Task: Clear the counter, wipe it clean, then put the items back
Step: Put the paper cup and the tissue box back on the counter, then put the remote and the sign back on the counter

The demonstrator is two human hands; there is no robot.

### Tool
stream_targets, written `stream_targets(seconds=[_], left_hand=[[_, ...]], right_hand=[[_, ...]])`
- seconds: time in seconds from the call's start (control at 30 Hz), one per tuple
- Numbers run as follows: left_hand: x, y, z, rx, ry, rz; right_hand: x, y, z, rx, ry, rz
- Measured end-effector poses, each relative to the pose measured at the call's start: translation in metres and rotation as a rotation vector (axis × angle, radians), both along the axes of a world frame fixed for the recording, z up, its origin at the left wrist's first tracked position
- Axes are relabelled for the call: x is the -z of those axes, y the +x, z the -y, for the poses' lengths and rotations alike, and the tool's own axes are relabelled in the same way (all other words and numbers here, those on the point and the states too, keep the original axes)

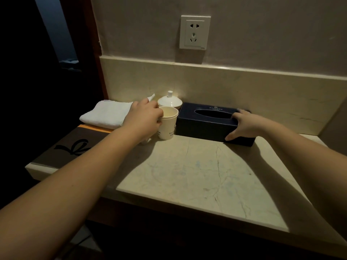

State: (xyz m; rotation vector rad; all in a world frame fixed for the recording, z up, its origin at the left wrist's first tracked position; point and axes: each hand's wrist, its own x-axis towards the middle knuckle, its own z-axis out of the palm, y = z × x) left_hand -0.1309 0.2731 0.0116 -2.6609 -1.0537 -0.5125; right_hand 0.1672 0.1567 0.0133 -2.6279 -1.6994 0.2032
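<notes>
White wall socket (194, 32) on grey wall (262, 25), above pale stone backsplash (244, 87). Dark wooden door frame (95, 49) at left, dark room beyond it. Floor below the front edge too dim to make out.

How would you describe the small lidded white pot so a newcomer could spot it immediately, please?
Find the wall socket; below it the marble counter meets the backsplash. There, behind the paper cup and left of the dark tissue box, sits the lidded pot, the only item with a knobbed lid.
</notes>
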Motion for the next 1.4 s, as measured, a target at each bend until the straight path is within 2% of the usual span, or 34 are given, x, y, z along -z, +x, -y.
stream_targets(seconds=[0.37,0.53,0.7,0.8,0.87,0.97,1.1,1.27,1.4], left_hand=[[0.002,0.0,-0.007,0.015,0.028,-0.008],[0.002,-0.001,0.0,0.017,-0.024,0.034],[-0.005,0.002,0.026,0.063,-0.21,0.344],[-0.008,0.013,0.051,0.126,-0.255,0.436],[-0.008,0.024,0.07,0.194,-0.293,0.458],[-0.007,0.04,0.101,0.267,-0.384,0.449],[-0.006,0.062,0.159,0.264,-0.577,0.255],[0.015,0.085,0.259,0.337,-0.747,0.198],[0.051,0.105,0.338,0.41,-0.802,0.166]], right_hand=[[0.0,-0.002,-0.003,0.025,-0.025,0.038],[-0.002,-0.007,0.0,0.04,0.005,0.009],[0.006,-0.019,0.021,0.048,0.226,0.015],[0.022,-0.028,0.039,0.073,0.379,0.054],[0.027,-0.032,0.056,0.106,0.47,0.012],[0.024,-0.038,0.095,0.148,0.571,-0.091],[0.015,-0.044,0.183,0.154,0.549,-0.251],[0.024,-0.05,0.324,0.198,0.605,-0.297],[0.059,-0.052,0.435,0.31,0.53,-0.326]])
